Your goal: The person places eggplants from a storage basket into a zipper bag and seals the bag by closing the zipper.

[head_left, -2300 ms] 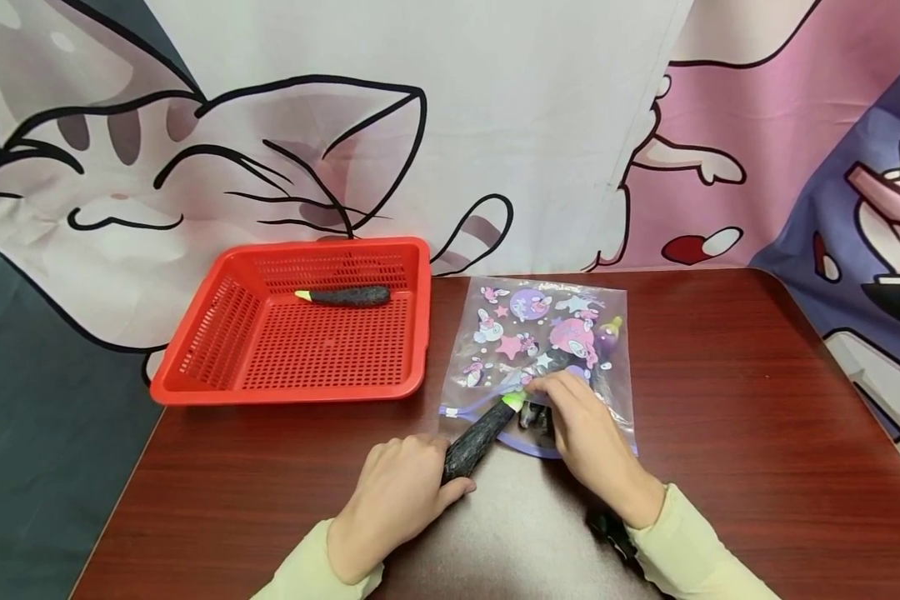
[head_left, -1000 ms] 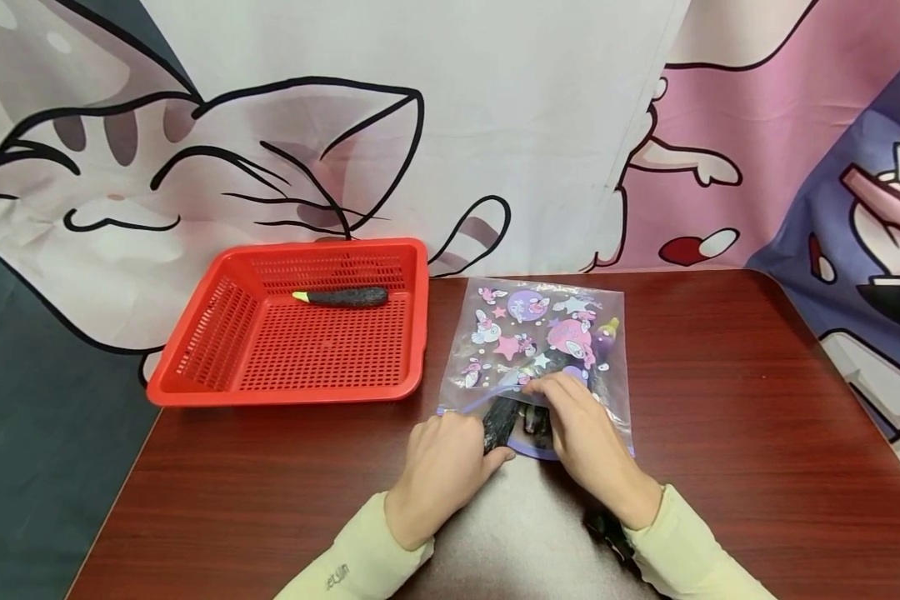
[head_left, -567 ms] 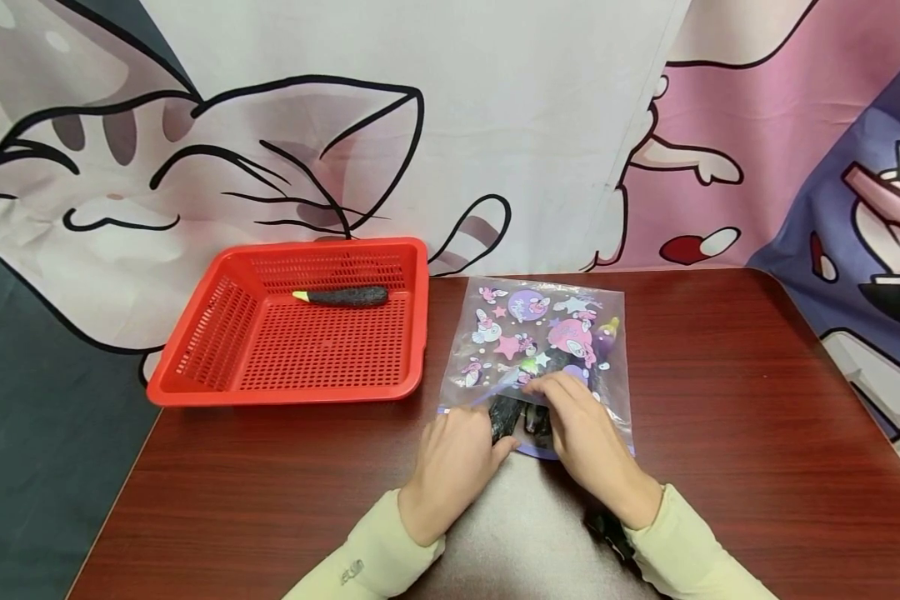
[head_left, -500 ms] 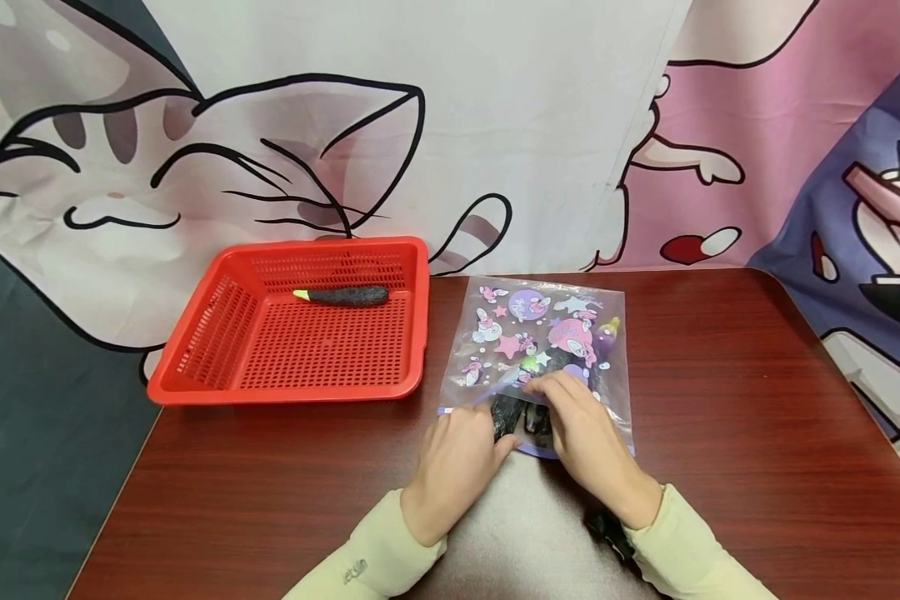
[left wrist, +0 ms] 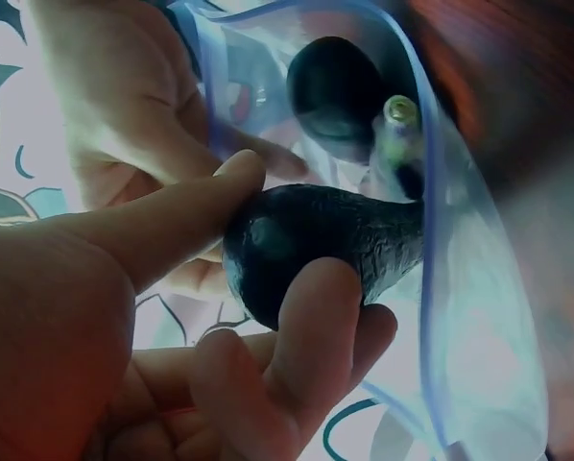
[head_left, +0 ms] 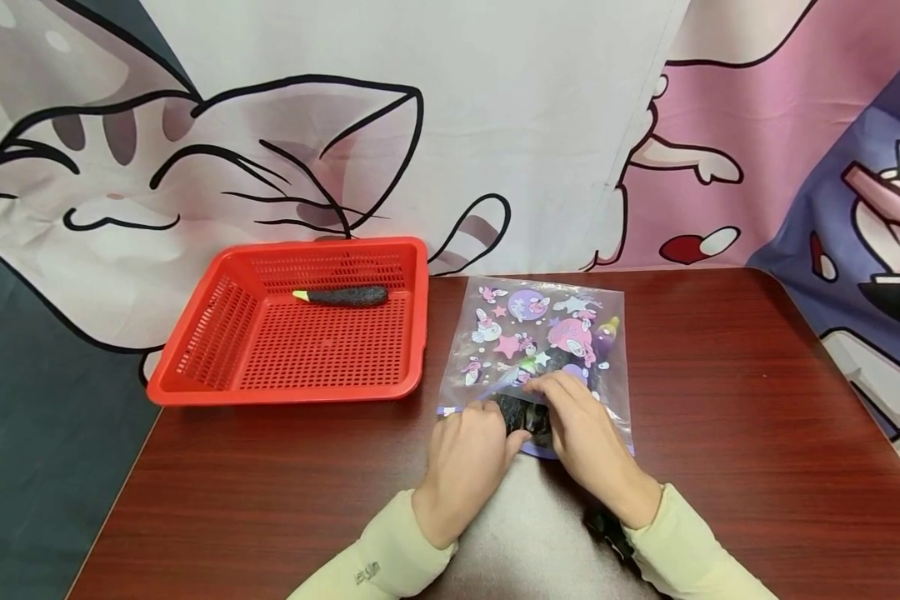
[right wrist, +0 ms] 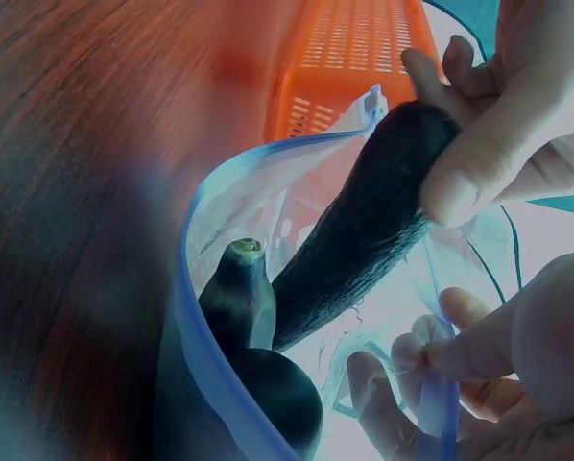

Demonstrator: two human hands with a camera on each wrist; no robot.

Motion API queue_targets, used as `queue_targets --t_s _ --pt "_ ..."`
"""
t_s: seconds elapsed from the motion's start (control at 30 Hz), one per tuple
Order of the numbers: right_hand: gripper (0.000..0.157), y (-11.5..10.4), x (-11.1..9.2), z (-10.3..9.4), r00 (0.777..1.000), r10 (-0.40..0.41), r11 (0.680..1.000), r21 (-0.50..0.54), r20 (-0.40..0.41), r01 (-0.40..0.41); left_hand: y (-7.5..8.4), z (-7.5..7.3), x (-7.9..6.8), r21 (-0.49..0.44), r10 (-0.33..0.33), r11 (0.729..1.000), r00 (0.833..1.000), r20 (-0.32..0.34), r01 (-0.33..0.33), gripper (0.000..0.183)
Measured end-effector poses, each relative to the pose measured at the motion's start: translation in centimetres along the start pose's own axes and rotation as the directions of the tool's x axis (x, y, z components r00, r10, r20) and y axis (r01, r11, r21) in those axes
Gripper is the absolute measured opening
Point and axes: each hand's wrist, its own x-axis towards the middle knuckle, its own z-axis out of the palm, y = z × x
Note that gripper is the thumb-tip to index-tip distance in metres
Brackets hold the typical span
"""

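A long black eggplant (right wrist: 364, 211) with wrinkled skin slants into the mouth of a clear zip bag (head_left: 461, 342) printed with pink and purple cartoons. My left hand (head_left: 465, 458) grips its blunt end with thumb and fingers, as the left wrist view shows. The eggplant's green tip shows through the plastic. My right hand (head_left: 588, 442) pinches the bag's upper lip and lifts it, so the mouth gapes. Inside lie a dark vegetable with a cut stem end (right wrist: 239, 298) and a dark rounded end (right wrist: 279, 399). A small purple eggplant (head_left: 606, 333) shows through the bag's right side.
To the left of the bag stands a red plastic basket (head_left: 288, 393), with one black eggplant (head_left: 348, 296) lying at its back. A black strap (head_left: 607, 533) sits at my right wrist. A cartoon-printed cloth (head_left: 540, 125) hangs behind the brown table (head_left: 720, 400).
My left hand has moved right and away from me, carrying the eggplant tip-first into the bag until mostly its blunt end shows outside. My right hand keeps its hold on the bag.
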Motion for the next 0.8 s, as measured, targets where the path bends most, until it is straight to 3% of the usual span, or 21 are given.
queue_targets --t_s 0.17,0.47,0.8 --pt "0.038 0.0 0.0 0.0 1.000 0.003 1.000 0.004 0.004 -0.003 0.1 0.7 0.3 -0.017 -0.005 1.000 1.000 0.001 0.005 0.041" --pt "0.038 -0.1 0.0 -0.1 1.000 -0.001 1.000 0.007 0.004 0.001 0.4 1.9 0.6 0.047 0.000 0.999 1.000 -0.028 0.001 0.041" --pt "0.038 0.0 0.1 0.0 1.000 -0.010 1.000 0.017 -0.007 0.011 0.8 3.5 0.8 0.069 0.031 0.997 0.995 -0.097 -0.024 0.040"
